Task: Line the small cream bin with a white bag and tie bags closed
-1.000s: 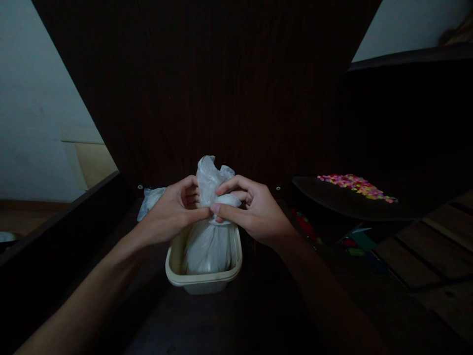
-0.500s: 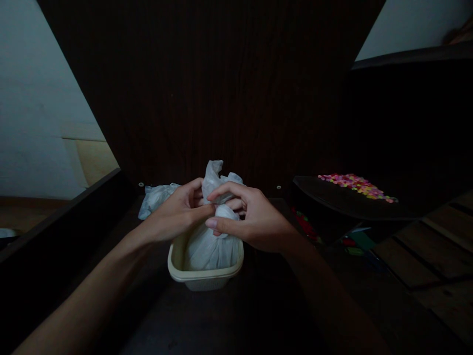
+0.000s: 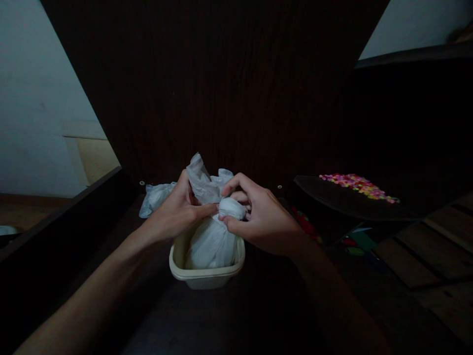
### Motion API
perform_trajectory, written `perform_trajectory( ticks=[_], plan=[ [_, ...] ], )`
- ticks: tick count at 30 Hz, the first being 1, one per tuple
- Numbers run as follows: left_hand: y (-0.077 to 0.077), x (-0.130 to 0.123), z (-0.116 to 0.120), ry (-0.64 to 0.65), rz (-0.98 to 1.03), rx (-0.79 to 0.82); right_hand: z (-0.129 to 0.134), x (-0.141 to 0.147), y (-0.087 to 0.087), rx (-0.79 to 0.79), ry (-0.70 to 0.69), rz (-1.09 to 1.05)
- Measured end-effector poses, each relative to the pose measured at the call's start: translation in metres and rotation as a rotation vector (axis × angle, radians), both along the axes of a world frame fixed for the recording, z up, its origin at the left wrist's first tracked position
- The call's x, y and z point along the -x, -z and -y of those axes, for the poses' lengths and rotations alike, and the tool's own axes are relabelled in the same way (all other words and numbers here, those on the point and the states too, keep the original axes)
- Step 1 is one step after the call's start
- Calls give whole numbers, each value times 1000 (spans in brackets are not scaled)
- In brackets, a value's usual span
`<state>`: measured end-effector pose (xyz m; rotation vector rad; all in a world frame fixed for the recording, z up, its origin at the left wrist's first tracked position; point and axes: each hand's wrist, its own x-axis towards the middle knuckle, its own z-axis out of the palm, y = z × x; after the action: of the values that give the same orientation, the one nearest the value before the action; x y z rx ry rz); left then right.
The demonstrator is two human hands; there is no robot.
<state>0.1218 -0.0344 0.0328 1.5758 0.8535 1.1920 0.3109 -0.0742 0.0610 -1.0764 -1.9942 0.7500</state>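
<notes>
A white plastic bag [image 3: 212,244] sits in a cream plastic basket [image 3: 207,273], its body bulging and its neck gathered upward. My left hand [image 3: 183,202] is closed on the left side of the bag's neck, thumb pressed toward the gathered part. From the right, my right hand [image 3: 254,214] pinches a rounded twist or knot of the bag between thumb and fingers. Loose ends of the bag stick up between both hands. What the bag contains is hidden.
Another whitish plastic bag [image 3: 155,197] lies behind my left wrist. A dark wooden panel [image 3: 221,98] rises at the back. On a dark shelf [image 3: 314,190] at right lies a heap of small colourful pieces [image 3: 358,186]. A low dark side board [image 3: 74,212] runs along the left.
The bag's loose top has swung left and spread out. My right hand has shifted slightly right, and the rounded twist shows more clearly in its grip.
</notes>
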Motion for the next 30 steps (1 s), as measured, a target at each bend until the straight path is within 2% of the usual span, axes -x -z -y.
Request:
perform_trajectory(
  ticks=[3, 7, 12, 17, 20, 24, 30],
  plan=[
    [-2, -3, 0, -36, 5, 17, 0, 1, 0, -14, -14, 5],
    [-3, -3, -4, -123, 3, -91, -3, 0, 5, -23, 15, -34],
    [-11, 0, 0, -98, -38, -154, -8, 2, 11, -53, 87, -137],
    [-20, 1, 11, -128, -95, -273, -8, 7, 14, -41, 84, -217],
    [-23, 2, 17, -122, -125, -279, -7, 9, 14, -92, 117, -248],
    [-25, 2, 24, -110, -169, -282, -5, 11, 12, -104, 160, -254],
    [-21, -2, 20, -235, -75, -295, -2, 12, 12, -106, 146, -152]
  ],
)
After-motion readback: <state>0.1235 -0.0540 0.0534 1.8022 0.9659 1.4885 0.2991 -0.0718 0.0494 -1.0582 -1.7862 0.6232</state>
